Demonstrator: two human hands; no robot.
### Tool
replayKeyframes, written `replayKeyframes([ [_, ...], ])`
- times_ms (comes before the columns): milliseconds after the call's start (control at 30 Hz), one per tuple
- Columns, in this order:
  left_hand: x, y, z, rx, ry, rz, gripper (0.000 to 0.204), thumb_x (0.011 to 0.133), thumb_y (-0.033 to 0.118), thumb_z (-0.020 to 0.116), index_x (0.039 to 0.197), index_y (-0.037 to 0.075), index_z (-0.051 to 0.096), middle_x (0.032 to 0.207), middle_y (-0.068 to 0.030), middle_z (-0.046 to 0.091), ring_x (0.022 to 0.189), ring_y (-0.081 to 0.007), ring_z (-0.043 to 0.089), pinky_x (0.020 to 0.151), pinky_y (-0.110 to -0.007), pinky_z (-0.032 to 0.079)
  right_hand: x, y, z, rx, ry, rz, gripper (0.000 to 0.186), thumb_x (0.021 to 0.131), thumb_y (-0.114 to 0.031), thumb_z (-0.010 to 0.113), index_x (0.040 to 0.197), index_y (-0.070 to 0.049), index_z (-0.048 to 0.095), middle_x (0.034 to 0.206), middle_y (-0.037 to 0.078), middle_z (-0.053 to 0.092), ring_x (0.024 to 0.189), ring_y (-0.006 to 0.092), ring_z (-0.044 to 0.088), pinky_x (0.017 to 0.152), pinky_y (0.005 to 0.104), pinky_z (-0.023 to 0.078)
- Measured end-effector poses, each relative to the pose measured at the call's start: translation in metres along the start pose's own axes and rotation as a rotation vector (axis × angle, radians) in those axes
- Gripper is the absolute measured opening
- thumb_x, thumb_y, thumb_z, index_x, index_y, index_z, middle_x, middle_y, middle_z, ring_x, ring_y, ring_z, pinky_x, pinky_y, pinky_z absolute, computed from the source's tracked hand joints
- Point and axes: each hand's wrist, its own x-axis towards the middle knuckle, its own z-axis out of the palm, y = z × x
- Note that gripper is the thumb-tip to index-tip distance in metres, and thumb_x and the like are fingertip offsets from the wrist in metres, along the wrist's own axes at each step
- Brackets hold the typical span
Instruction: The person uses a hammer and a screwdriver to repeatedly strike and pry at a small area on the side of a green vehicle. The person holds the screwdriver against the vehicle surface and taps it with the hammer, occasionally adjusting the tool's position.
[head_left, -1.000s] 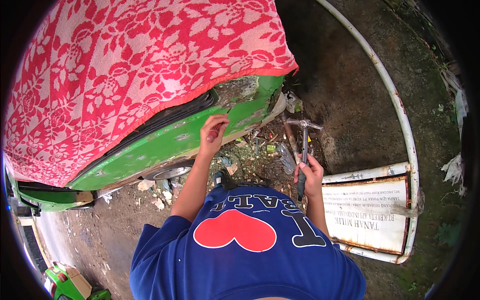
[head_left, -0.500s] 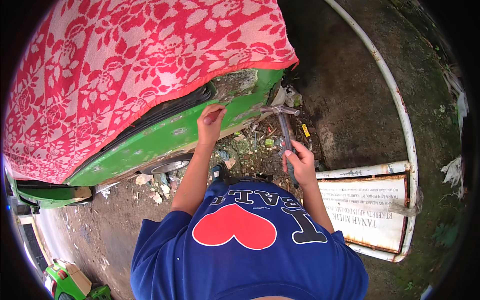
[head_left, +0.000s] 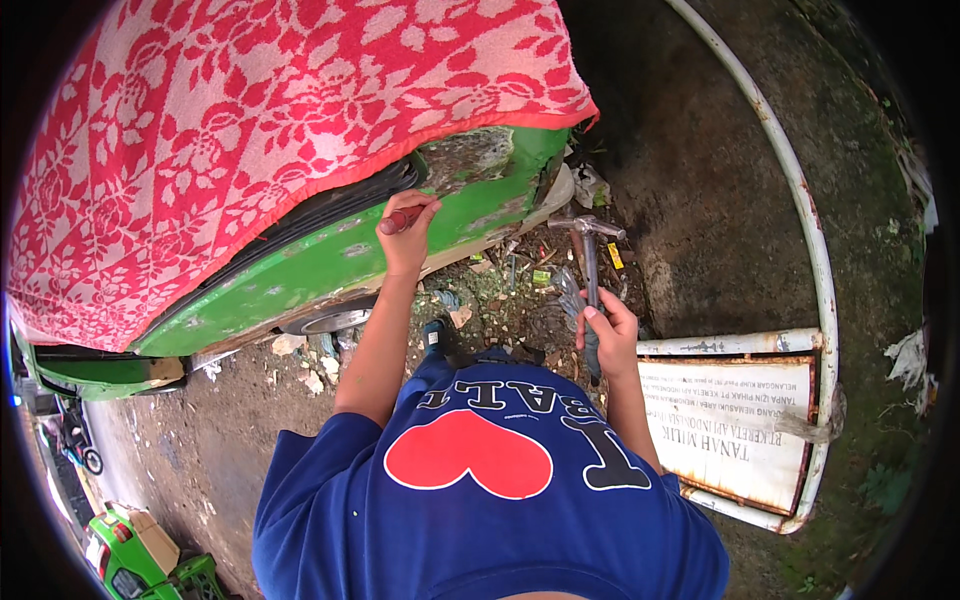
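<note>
My left hand (head_left: pixel 407 243) is closed around a reddish-brown tool handle (head_left: pixel 400 221), held beside the scraped upper side of a green car (head_left: pixel 455 238). The tool's far end cannot be made out. A hammer (head_left: pixel 590 262) with a metal head and dark grip is in my right hand (head_left: pixel 612 335). Its head points away from me, above the littered ground and apart from the car. Over the car's roof and windows lies a red and pink flower-patterned cloth (head_left: pixel 300 120); the paintwork below shows bare, patchy spots.
Rubble and litter (head_left: pixel 490 300) cover the ground by the car's wheel (head_left: pixel 335 318). To my right stands a white pipe frame (head_left: pixel 800 190) with a rusty-edged sign board (head_left: pixel 725 400). Another green vehicle (head_left: pixel 130 545) is at lower left, with a motorcycle (head_left: pixel 80 440) behind it.
My left hand has shifted slightly left and away from me, its handle now turned more sideways. The hammer has moved a little to the right, its head a bit nearer to me.
</note>
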Motion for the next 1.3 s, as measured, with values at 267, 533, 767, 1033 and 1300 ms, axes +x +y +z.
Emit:
replayKeyframes([
  [267,0.0,-0.014,0.008,0.105,-0.007,-0.037,0.013,0.078,-0.005,0.08,0.086,-0.001,0.069,0.099,-0.0069,0.065,0.086,-0.0155,0.065,0.079,-0.029,0.053,-0.003,-0.001,-0.007,0.006,-0.006,0.008,0.029,0.097,-0.007,0.056,0.124,0.004,0.058,0.074,0.006,0.06,0.056,0.0123,0.057,0.052,0.0255,0.046],
  [533,0.001,-0.006,0.012,0.044,0.034,-0.001,0.016,0.078,-0.003,0.082,0.085,-0.002,0.068,0.094,-0.0051,0.067,0.084,-0.0121,0.063,0.078,-0.028,0.052,0.003,-0.01,-0.005,-0.033,-0.042,-0.022,0.029,0.096,-0.007,0.055,0.122,0.005,0.059,0.073,0.006,0.06,0.055,0.0119,0.056,0.052,0.0253,0.046],
  [767,0.002,-0.023,0.013,0.196,-0.063,-0.035,0.017,0.078,-0.002,0.082,0.086,-0.001,0.067,0.092,-0.0046,0.067,0.085,-0.0122,0.064,0.078,-0.028,0.052,0.006,-0.009,-0.003,-0.013,-0.073,0.0,0.029,0.096,-0.006,0.055,0.122,0.006,0.058,0.072,0.006,0.06,0.055,0.0117,0.056,0.051,0.0255,0.045],
  [1033,-0.007,-0.016,0.007,0.007,0.015,-0.023,0.014,0.078,-0.003,0.081,0.087,-0.001,0.071,0.097,-0.0058,0.067,0.086,-0.0127,0.063,0.078,-0.027,0.052,0.004,-0.003,-0.011,0.013,-0.027,-0.006,0.03,0.097,-0.007,0.056,0.125,0.005,0.058,0.071,0.006,0.06,0.054,0.0123,0.056,0.05,0.0256,0.044],
  [1300,-0.006,-0.009,0.008,0.15,-0.038,-0.023,0.016,0.078,-0.003,0.081,0.088,-0.001,0.07,0.097,-0.0045,0.066,0.086,-0.0128,0.063,0.079,-0.027,0.052,0.006,-0.003,-0.009,0.02,-0.036,0.003,0.03,0.097,-0.007,0.056,0.124,0.005,0.058,0.071,0.007,0.06,0.054,0.0126,0.057,0.051,0.0257,0.045],
])
